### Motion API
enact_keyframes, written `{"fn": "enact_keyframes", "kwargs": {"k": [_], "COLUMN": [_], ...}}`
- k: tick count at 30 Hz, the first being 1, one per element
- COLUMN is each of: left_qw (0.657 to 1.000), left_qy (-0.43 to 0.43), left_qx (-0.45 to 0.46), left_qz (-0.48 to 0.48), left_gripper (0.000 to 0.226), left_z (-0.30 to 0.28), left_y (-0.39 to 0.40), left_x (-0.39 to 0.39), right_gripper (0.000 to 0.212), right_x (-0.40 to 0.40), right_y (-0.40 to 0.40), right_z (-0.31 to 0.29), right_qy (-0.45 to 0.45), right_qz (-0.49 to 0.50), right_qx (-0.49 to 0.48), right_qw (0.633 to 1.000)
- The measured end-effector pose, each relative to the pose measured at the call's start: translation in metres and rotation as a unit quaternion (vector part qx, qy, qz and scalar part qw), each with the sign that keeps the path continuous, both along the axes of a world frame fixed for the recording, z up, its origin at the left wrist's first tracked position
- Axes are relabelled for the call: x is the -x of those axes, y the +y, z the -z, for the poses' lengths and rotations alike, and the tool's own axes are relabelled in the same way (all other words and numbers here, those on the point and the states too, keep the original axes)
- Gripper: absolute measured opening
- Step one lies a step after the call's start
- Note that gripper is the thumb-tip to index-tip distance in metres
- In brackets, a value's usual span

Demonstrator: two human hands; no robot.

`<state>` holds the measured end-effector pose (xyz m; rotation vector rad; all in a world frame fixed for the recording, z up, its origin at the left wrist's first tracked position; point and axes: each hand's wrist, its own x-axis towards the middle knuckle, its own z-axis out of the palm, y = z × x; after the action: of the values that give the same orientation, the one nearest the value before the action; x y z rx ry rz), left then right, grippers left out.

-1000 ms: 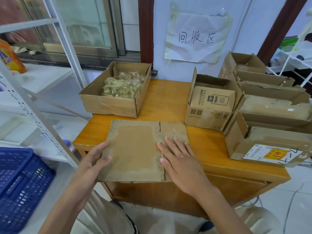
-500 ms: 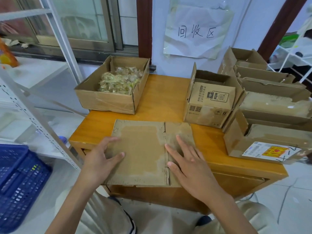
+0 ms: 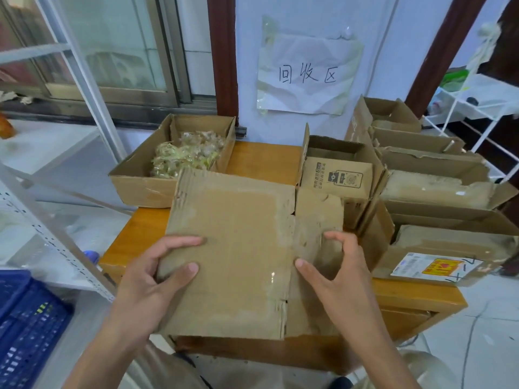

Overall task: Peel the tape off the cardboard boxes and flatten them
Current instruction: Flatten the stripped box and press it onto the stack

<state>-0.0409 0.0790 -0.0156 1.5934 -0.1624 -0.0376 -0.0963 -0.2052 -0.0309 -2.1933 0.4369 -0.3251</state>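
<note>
A flattened brown cardboard box (image 3: 238, 248) is lifted off the wooden table (image 3: 264, 158) and tilted toward me. My left hand (image 3: 151, 279) grips its left edge, thumb and a finger on the top face. My right hand (image 3: 334, 273) holds the right flap, thumb on the fold and fingers curled over the flap's edge. Several open cardboard boxes (image 3: 438, 189) stand stacked at the right side of the table. A small printed box (image 3: 337, 175) sits inside another open box behind the flattened one.
An open box (image 3: 134, 181) with crumpled peeled tape (image 3: 185, 155) sits at the table's back left. A blue plastic crate (image 3: 25, 327) is on the floor at left, beside a white metal shelf (image 3: 42, 220). A paper sign (image 3: 306, 74) hangs on the wall.
The flattened cardboard was lying on the table under my flat hands; now both hands grip it and have raised it off the table toward me.
</note>
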Motion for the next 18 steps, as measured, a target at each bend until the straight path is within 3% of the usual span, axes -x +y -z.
{"fn": "enact_keyframes", "kwargs": {"k": [7,12,18], "left_qw": [0.987,0.957,0.962], "left_qy": [-0.161,-0.288,-0.251], "left_qx": [-0.023,-0.037,-0.098], "left_qz": [0.018,0.016,-0.045], "left_gripper": [0.022,0.023,0.025], "left_z": [-0.107,-0.198,-0.236], "left_y": [-0.018,-0.068,-0.13], "left_x": [-0.063,-0.154,-0.29], "right_gripper": [0.091,0.099,0.11], "right_x": [-0.037,-0.131,-0.266], "right_y": [-0.005,-0.05,-0.109], "right_z": [-0.121,-0.221,-0.262], "right_qy": [-0.117,-0.201,-0.15], "right_qz": [-0.011,0.033,0.022], "right_qx": [0.071,0.171,0.191], "right_qw": [0.99,0.964,0.97]}}
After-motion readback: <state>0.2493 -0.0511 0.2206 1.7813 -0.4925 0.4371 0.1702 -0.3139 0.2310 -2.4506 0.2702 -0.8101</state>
